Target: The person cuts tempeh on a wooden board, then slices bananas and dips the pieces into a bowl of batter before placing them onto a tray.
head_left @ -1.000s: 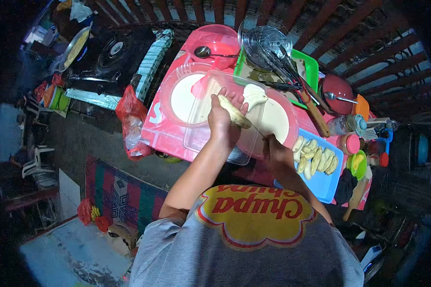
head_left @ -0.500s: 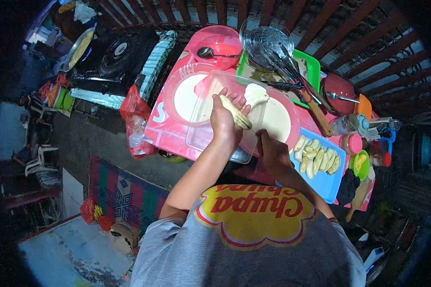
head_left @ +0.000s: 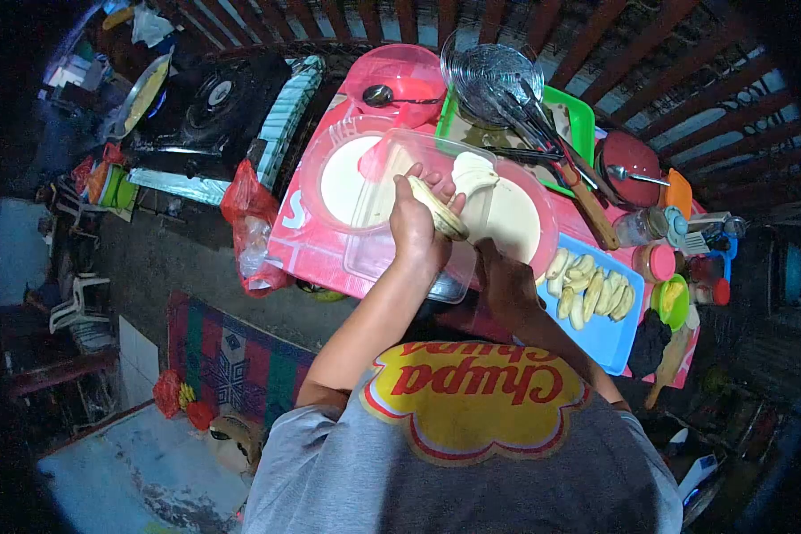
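Observation:
My left hand (head_left: 416,227) cradles a peeled banana (head_left: 442,216) palm up, its fingers curled around it. Close by on the right, my right hand (head_left: 507,283) is closed near the banana's lower end; whatever it grips is too dark to make out. Beneath my left hand lies a clear plastic container (head_left: 372,265). A fanned-out sliced banana (head_left: 475,173) rests by the container's right side, over a pink bowl of pale batter (head_left: 518,230). Several peeled bananas (head_left: 590,289) sit in a blue tray (head_left: 610,349) to the right.
Another bowl of pale batter (head_left: 347,182) stands left. Behind are a pink bowl with a spoon (head_left: 378,95) and a green tray (head_left: 581,120) under tongs and a glass plate. Jars (head_left: 657,262) line the right edge. A stove (head_left: 209,98) and red plastic bag (head_left: 251,214) are left.
The view has shifted slightly. Both hands and the banana stay in nearly the same place, with no clear change in grip.

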Demonstrator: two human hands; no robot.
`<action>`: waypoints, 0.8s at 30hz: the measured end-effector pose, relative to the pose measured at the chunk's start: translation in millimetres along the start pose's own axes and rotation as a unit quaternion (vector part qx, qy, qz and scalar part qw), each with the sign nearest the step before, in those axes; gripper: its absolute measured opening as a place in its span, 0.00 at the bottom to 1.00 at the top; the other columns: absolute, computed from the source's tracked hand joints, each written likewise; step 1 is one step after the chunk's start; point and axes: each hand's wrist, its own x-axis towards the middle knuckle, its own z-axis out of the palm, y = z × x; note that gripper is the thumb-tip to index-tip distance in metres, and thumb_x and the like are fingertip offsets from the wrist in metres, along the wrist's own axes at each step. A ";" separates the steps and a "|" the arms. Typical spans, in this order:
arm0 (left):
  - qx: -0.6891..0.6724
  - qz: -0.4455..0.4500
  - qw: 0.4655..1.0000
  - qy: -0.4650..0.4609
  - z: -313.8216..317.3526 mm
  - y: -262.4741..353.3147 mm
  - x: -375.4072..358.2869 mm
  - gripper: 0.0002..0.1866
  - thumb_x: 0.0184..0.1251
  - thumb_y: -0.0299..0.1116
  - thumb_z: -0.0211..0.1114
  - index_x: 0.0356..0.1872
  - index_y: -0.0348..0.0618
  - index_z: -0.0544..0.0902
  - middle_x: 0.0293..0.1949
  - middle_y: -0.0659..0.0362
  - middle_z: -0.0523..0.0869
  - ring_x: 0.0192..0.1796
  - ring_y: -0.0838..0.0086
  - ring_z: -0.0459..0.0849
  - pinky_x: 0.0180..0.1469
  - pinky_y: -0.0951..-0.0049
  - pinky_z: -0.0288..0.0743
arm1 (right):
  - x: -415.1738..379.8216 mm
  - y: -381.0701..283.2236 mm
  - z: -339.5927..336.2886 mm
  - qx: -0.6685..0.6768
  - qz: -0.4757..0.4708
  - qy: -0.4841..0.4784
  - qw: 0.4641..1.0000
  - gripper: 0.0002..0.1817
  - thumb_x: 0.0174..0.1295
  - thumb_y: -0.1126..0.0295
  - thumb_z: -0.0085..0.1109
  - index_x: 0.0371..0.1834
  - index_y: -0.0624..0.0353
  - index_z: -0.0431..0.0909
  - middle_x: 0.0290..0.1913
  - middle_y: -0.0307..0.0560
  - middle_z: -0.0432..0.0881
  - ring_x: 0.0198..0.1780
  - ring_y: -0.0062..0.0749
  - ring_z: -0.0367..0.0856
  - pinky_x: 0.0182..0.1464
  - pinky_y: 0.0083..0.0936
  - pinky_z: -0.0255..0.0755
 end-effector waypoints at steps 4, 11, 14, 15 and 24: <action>-0.010 -0.022 1.000 -0.001 1.0 -3.0 -0.1 0.20 0.66 0.48 0.34 0.50 0.47 0.63 0.37 0.58 0.68 0.36 0.72 0.71 0.39 0.67 0.71 | 9.0 2.8 7.7 -0.032 -0.025 0.044 0.998 0.06 0.55 0.75 0.42 0.36 0.60 0.63 0.22 0.54 0.72 0.25 0.49 0.74 0.25 0.38 0.66; -0.055 -0.066 0.996 0.013 1.7 -0.9 4.2 0.19 0.66 0.46 0.35 0.48 0.47 0.64 0.34 0.60 0.70 0.36 0.74 0.71 0.39 0.68 0.71 | 12.6 12.9 16.6 -0.079 -0.020 0.041 0.996 0.06 0.55 0.74 0.43 0.35 0.61 0.62 0.24 0.56 0.73 0.27 0.50 0.75 0.26 0.40 0.67; -0.062 -0.079 0.995 0.009 1.5 0.4 3.9 0.18 0.66 0.46 0.35 0.48 0.48 0.64 0.34 0.60 0.70 0.36 0.74 0.72 0.40 0.68 0.71 | 16.3 11.6 16.4 -0.100 -0.037 0.049 0.993 0.08 0.53 0.72 0.47 0.34 0.60 0.62 0.25 0.50 0.73 0.29 0.43 0.76 0.27 0.35 0.69; -0.066 -0.086 0.994 0.006 1.5 1.6 4.1 0.18 0.66 0.46 0.36 0.48 0.48 0.64 0.34 0.60 0.70 0.36 0.74 0.72 0.41 0.68 0.71 | 14.5 10.6 13.5 -0.085 -0.032 0.044 0.995 0.08 0.52 0.72 0.46 0.34 0.60 0.62 0.25 0.51 0.72 0.30 0.43 0.76 0.28 0.36 0.69; -0.092 -0.090 0.992 0.012 5.8 -1.7 4.4 0.18 0.66 0.42 0.35 0.48 0.43 0.64 0.36 0.57 0.69 0.41 0.69 0.74 0.52 0.61 0.68 | 23.3 17.7 21.0 -0.059 -0.029 0.048 0.997 0.06 0.52 0.74 0.44 0.33 0.59 0.61 0.25 0.53 0.72 0.30 0.46 0.75 0.29 0.39 0.68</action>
